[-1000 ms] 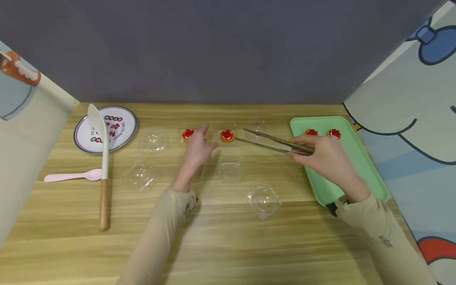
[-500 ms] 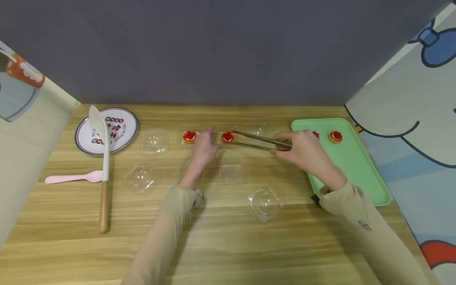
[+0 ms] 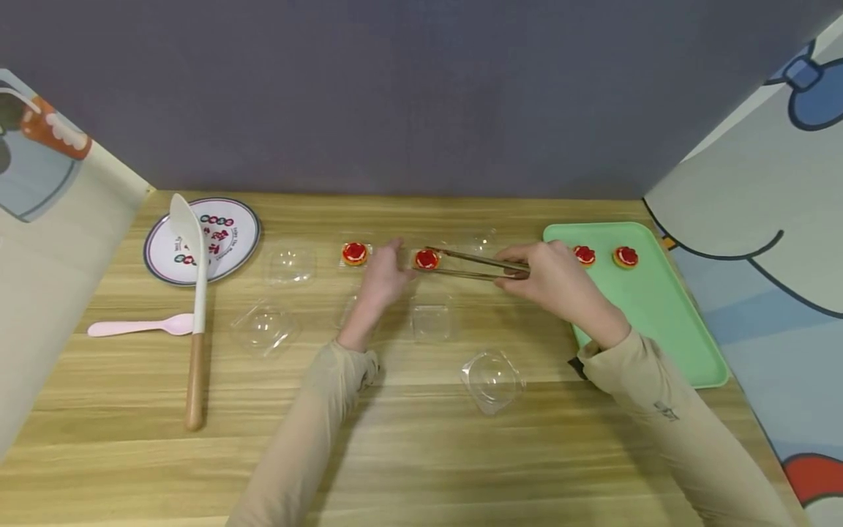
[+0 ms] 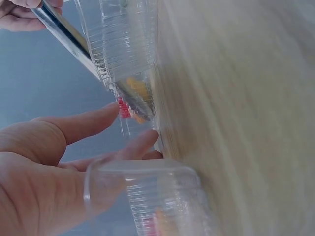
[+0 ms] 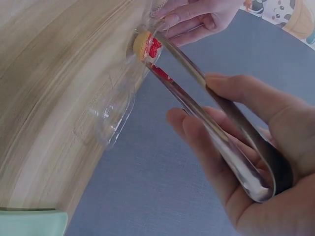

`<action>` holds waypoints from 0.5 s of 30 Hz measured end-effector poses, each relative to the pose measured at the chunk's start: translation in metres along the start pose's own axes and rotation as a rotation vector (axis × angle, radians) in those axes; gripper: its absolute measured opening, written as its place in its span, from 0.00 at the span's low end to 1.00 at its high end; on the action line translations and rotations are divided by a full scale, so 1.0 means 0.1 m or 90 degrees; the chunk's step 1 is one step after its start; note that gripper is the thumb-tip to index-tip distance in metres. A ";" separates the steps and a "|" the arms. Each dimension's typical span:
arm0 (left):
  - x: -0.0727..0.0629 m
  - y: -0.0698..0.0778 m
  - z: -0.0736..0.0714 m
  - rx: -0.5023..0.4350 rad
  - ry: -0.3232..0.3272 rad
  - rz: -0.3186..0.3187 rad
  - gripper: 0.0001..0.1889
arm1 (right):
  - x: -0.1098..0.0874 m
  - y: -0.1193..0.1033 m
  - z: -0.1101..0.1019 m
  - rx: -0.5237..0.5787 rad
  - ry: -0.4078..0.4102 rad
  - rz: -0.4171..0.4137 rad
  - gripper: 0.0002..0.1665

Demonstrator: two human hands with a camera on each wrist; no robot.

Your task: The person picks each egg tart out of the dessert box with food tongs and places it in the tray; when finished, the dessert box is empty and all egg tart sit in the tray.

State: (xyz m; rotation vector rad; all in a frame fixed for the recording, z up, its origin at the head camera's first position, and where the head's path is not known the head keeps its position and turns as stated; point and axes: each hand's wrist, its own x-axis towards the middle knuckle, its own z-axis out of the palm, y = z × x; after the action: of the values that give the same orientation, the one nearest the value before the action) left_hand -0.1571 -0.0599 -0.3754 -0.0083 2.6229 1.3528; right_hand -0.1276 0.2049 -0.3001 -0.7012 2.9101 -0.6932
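Observation:
My right hand (image 3: 556, 274) holds metal tongs (image 5: 189, 67), thumb on one arm and fingers round the other. Their tips straddle a small red-topped tart (image 3: 426, 258) in a clear plastic container (image 4: 120, 44) at the back middle of the table. My left hand (image 3: 384, 278) is at the left side of that container, thumb tip close to its wall and fingertips low beside its base. Just left of this hand, a second red-topped tart (image 3: 355, 253) sits in another clear container (image 4: 140, 169).
On the right, a green tray (image 3: 632, 322) carries two more tarts (image 3: 626, 256). Several clear containers and lids (image 3: 492, 380) lie about the table. A patterned plate (image 3: 230, 256), a white ladle with a wooden handle (image 3: 195, 380) and a pink spoon (image 3: 132, 327) are at the left.
My right hand has moved left with the tongs, whose tips now straddle the middle tart. My left hand has shifted right, from beside the left tart to the middle container.

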 end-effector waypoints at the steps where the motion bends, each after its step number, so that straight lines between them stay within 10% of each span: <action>1: 0.00 0.00 0.00 -0.007 -0.003 -0.002 0.41 | 0.00 0.00 0.00 0.001 0.000 -0.004 0.18; 15: -0.02 -0.02 0.01 -0.028 -0.005 0.019 0.36 | -0.01 0.09 0.07 0.024 0.030 -0.064 0.17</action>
State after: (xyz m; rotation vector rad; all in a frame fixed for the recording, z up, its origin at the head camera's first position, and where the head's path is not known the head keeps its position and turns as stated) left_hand -0.1552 -0.0605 -0.3771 0.0296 2.5961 1.4171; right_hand -0.1292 0.2092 -0.3101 -0.8436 2.9122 -0.7839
